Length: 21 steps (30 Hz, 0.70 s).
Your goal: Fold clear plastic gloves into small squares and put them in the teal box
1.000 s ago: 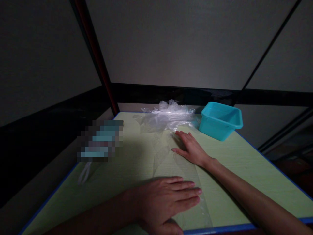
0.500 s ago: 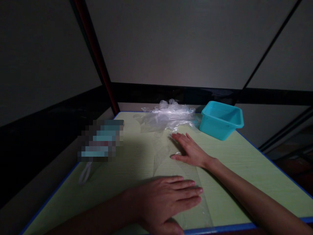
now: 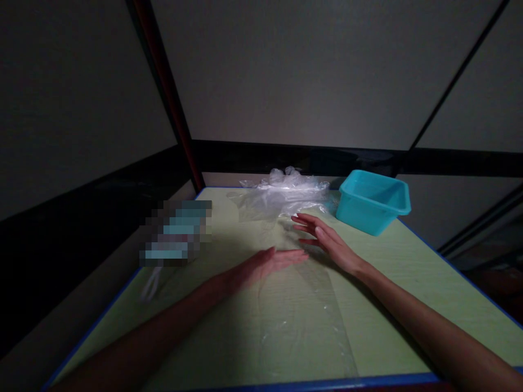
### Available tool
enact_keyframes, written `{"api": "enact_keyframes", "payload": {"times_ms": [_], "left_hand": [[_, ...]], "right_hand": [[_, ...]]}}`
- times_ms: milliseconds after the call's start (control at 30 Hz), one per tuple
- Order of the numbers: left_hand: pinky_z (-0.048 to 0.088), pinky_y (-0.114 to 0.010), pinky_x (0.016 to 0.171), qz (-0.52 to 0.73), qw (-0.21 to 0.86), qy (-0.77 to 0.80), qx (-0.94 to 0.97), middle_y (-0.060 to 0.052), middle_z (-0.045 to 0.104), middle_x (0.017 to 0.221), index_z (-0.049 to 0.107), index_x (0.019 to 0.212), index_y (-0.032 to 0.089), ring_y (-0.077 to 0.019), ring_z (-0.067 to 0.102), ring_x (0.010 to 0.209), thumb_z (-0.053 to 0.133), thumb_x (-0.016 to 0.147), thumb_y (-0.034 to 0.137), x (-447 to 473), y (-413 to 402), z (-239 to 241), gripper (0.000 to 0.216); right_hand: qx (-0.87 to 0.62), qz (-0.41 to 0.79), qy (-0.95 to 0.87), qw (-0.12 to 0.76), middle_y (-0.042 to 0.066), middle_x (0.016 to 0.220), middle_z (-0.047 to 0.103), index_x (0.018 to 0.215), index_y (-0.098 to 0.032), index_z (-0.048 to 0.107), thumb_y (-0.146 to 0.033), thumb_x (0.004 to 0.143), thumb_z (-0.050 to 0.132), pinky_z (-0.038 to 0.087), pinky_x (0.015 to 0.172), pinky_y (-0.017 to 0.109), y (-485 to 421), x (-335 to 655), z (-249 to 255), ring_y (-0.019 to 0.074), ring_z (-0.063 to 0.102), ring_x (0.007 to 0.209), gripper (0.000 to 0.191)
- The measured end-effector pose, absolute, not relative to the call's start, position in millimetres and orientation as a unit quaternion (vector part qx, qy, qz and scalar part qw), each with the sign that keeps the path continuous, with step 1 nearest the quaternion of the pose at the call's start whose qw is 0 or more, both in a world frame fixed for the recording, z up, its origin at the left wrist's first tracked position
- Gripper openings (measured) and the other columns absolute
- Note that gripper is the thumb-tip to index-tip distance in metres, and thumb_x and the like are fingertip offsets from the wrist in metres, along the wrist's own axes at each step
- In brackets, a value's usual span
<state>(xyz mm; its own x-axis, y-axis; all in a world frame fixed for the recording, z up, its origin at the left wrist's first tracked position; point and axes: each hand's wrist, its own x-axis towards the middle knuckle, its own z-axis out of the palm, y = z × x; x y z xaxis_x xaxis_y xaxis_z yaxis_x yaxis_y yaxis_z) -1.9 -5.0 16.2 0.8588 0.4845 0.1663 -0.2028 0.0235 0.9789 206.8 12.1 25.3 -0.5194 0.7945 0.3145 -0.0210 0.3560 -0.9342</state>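
Left hand and right hand over clear plastic, fingers outstretched, contact unclear

No readable text, brand, number or sign.
The clear plastic sheet, the crumpled clear plastic and the turquoise tub show no lettering that can be made out; the item at the table's left side is hidden under coarse pixel blocks, so whether it carries print cannot be told.
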Motion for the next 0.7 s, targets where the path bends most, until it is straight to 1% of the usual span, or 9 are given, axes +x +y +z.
{"api": "enact_keyframes", "payload": {"times_ms": [67,167,233,333,400,467,567,633,700], "left_hand": [[0.010,-0.040,0.103,0.235,0.771,0.096,0.584,-0.012,0.039,0.132,0.042,0.126,0.010,-0.0267,0.025,0.126,0.020,0.087,0.056,-4.8,5.4,8.2,0.064],[0.007,-0.041,0.102,0.246,0.812,0.074,0.524,-0.012,0.041,0.130,0.045,0.123,0.010,-0.0271,0.026,0.126,0.024,0.088,0.053,-8.2,11.4,8.5,0.060],[0.006,-0.041,0.102,0.273,0.822,0.064,0.497,-0.014,0.043,0.128,0.046,0.122,0.007,-0.0272,0.026,0.126,0.024,0.088,0.051,-10.3,13.1,12.1,0.059],[0.007,-0.041,0.101,0.305,0.835,0.080,0.451,-0.017,0.047,0.125,0.047,0.120,0.005,-0.0277,0.027,0.125,0.020,0.089,0.050,-12.9,18.0,13.6,0.061],[0.008,-0.041,0.101,0.310,0.842,0.108,0.427,-0.017,0.048,0.123,0.048,0.118,0.004,-0.0281,0.029,0.123,0.017,0.089,0.051,-13.8,22.2,11.3,0.063],[0.010,-0.041,0.100,0.311,0.847,0.131,0.411,-0.017,0.049,0.121,0.049,0.117,0.005,-0.0284,0.033,0.121,0.015,0.088,0.053,-13.9,25.4,8.5,0.066],[0.011,-0.040,0.100,0.309,0.851,0.143,0.401,-0.017,0.050,0.120,0.049,0.116,0.005,-0.0284,0.036,0.119,0.016,0.087,0.055,-13.4,26.6,6.7,0.067],[0.011,-0.039,0.100,0.306,0.852,0.147,0.397,-0.017,0.049,0.121,0.048,0.116,0.005,-0.0281,0.035,0.119,0.016,0.086,0.056,-13.3,26.1,7.3,0.068],[0.011,-0.038,0.100,0.306,0.853,0.153,0.394,-0.018,0.048,0.122,0.047,0.117,0.005,-0.0280,0.033,0.120,0.016,0.086,0.057,-13.4,25.6,8.4,0.068]], "right_hand": [[-0.265,0.539,-0.688,0.408,0.009,0.135,0.034,0.124,-0.027,0.037,-0.046,0.088,0.035,0.036,0.091,0.044,12.9,206.6,25.0,0.0230,0.038,0.118,0.041],[-0.264,0.552,-0.674,0.414,0.009,0.134,0.035,0.123,-0.027,0.038,-0.046,0.087,0.037,0.035,0.091,0.044,15.2,207.0,23.4,0.0225,0.039,0.117,0.041],[-0.266,0.539,-0.673,0.432,0.010,0.127,0.042,0.120,-0.024,0.041,-0.045,0.086,0.039,0.038,0.088,0.041,16.0,208.2,23.0,0.0215,0.043,0.113,0.039],[-0.270,0.463,-0.696,0.478,0.007,0.097,0.058,0.100,-0.019,0.052,-0.041,0.085,0.044,0.043,0.076,0.032,12.7,210.2,26.4,0.0175,0.054,0.091,0.027],[-0.259,0.400,-0.742,0.471,0.004,0.080,0.058,0.086,-0.017,0.055,-0.038,0.085,0.045,0.043,0.070,0.029,6.4,209.6,31.4,0.0151,0.055,0.076,0.024],[-0.227,0.354,-0.809,0.412,0.005,0.080,0.059,0.086,-0.015,0.057,-0.036,0.087,0.041,0.043,0.071,0.030,-2.5,205.8,36.9,0.0155,0.055,0.076,0.026],[-0.151,0.311,-0.898,0.272,0.011,0.103,0.058,0.105,-0.012,0.052,-0.033,0.089,0.037,0.040,0.084,0.034,-16.1,194.9,41.6,0.0182,0.053,0.097,0.030],[-0.127,0.271,-0.933,0.199,0.013,0.115,0.053,0.111,-0.012,0.047,-0.032,0.089,0.037,0.032,0.094,0.037,-22.8,187.1,41.2,0.0191,0.046,0.110,0.032],[-0.128,0.229,-0.952,0.156,0.013,0.120,0.050,0.114,-0.011,0.043,-0.032,0.088,0.038,0.022,0.100,0.041,-27.0,181.5,39.1,0.0193,0.043,0.114,0.033]]}}
